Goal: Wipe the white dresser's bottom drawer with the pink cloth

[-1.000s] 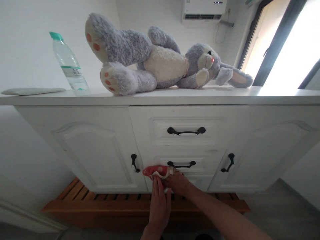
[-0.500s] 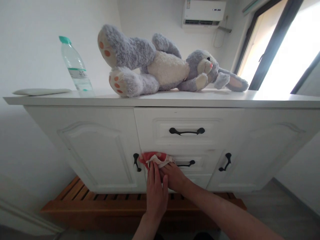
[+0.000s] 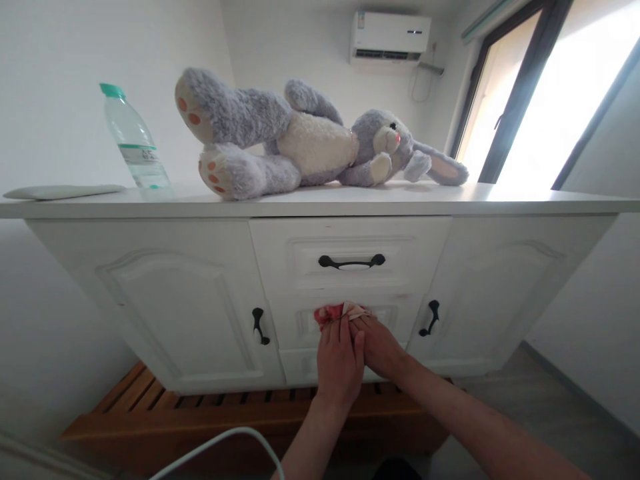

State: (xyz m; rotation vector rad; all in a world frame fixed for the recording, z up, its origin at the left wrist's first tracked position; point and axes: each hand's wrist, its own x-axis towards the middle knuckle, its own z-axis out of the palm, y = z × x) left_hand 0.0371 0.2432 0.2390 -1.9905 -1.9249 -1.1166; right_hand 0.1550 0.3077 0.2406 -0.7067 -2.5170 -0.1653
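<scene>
We are pressing a crumpled red cloth (image 3: 340, 312) with both hands, left hand (image 3: 341, 360) and right hand (image 3: 381, 347), clamped on it, against the white cabinet's middle drawer (image 3: 305, 323); it could be snagging the hidden handle.

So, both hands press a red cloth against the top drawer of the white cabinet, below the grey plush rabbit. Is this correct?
Not quite. In the head view, the left hand and right hand press the red cloth against the second drawer, under the top drawer with its black handle. The grey plush rabbit does lie on the white cabinet.
</scene>
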